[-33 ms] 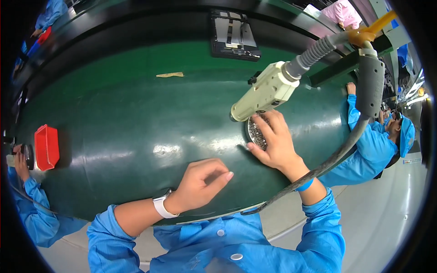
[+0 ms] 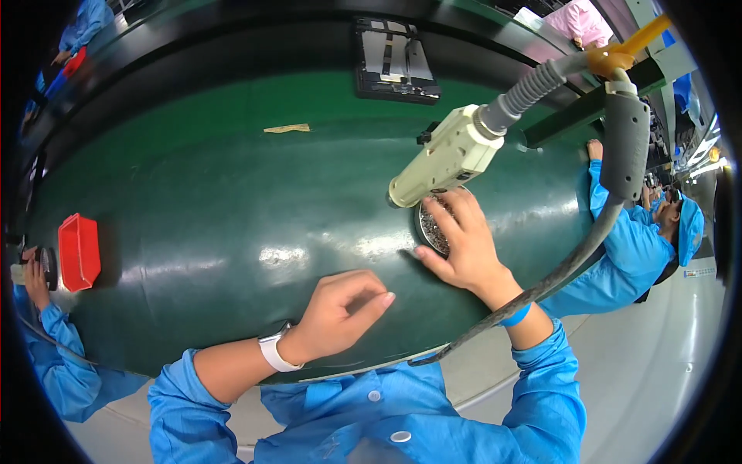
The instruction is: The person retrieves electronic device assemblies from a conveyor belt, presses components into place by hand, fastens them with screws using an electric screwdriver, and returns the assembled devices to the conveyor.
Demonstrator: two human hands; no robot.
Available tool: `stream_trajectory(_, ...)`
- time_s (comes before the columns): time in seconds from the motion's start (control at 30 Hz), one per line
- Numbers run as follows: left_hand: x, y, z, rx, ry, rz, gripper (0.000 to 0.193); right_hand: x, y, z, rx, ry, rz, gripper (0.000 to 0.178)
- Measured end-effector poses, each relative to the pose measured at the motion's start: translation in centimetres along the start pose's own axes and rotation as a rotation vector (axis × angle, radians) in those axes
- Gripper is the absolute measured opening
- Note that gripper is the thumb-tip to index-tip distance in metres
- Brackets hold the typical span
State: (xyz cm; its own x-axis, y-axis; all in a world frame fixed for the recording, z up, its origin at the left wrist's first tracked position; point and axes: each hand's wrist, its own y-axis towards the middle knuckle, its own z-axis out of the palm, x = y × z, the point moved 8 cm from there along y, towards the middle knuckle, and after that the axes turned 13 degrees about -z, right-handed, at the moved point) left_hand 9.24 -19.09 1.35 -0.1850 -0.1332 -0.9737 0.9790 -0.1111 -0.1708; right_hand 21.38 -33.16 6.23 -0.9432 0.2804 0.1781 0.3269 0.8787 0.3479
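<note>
My right hand [image 2: 469,251] reaches over a small round dish [image 2: 418,230] full of tiny metal pieces that look like screws [image 2: 435,233]. Its fingers are spread, their tips over the dish, while the thumb stands apart at the near rim. The hand covers the dish's right side. Left of it, my left hand [image 2: 340,313] hovers over or rests on the green table [image 2: 201,193]; I cannot tell which. Its fingers are curled toward the thumb, and the fingertips are hidden. A pale electric screwdriver [image 2: 444,158] hangs tilted just above the dish, touched by neither hand.
A thick grey cable [image 2: 572,271] loops across my right forearm. A black device [image 2: 398,62] with its inside exposed lies at the back. A tan strip [image 2: 287,128] is on the table; a red bin [image 2: 79,251] stands left. Co-workers in blue sit at both sides.
My right hand has shifted very slightly at the dish, its thumb a little farther out. The left hand keeps its place.
</note>
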Motion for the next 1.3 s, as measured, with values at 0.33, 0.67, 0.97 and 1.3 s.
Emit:
stream_trajectory(0.33,-0.1,0.0,-0.1,0.03,-0.003,0.021,0.007,0.6,-3.9,-0.2,0.121,-0.099,0.102,0.075)
stream_trajectory(0.67,-10.8,-4.9,3.3,0.191,0.173,0.602,0.008,1.8,-2.3,1.2,0.169,-0.042,0.082,0.074)
stream_trajectory(0.97,-20.1,-7.6,7.8,-0.368,-0.08,1.167,0.007,3.2,-7.3,-0.8,0.136,0.038,0.015,0.071)
stream_trajectory(1.3,-24.5,-4.1,5.9,0.335,0.574,0.758,0.022,-0.1,-1.7,-0.3,-0.063,-0.024,0.016,0.077)
